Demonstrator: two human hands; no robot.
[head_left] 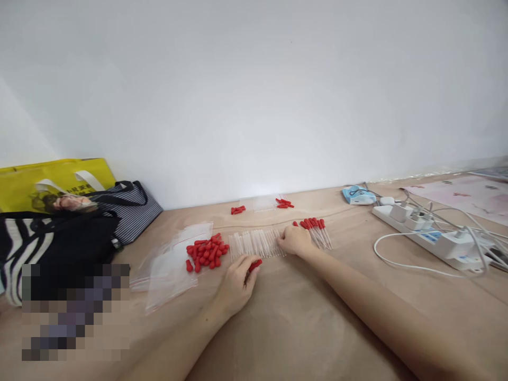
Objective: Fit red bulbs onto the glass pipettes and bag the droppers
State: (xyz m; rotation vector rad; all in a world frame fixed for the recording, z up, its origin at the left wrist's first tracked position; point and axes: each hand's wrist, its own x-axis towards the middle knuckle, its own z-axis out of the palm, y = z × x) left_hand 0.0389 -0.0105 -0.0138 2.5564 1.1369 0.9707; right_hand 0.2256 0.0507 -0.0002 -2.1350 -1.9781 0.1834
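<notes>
My left hand (pixel 240 283) is closed around a red rubber bulb (pixel 255 265), whose end pokes out between thumb and fingers. A row of thin clear dropper tubes (pixel 254 243) lies side by side on the table just beyond it. At the right end of that row, my right hand (pixel 294 241) has its fingers pinched together; what they grip is hidden. Right of this hand lie several droppers (pixel 318 233) with red bulbs fitted on their tubes. A pile of loose red bulbs (pixel 204 253) rests left of the tube row, partly on clear plastic bags (pixel 170 278).
Toward the wall lie two small groups of red bulbs (pixel 238 210) and another set of clear tubes (pixel 264 205). A white power strip (pixel 432 238) with plugs and cables occupies the right side, near a blue-and-white packet (pixel 359 195). Bags (pixel 130 209) crowd the left edge.
</notes>
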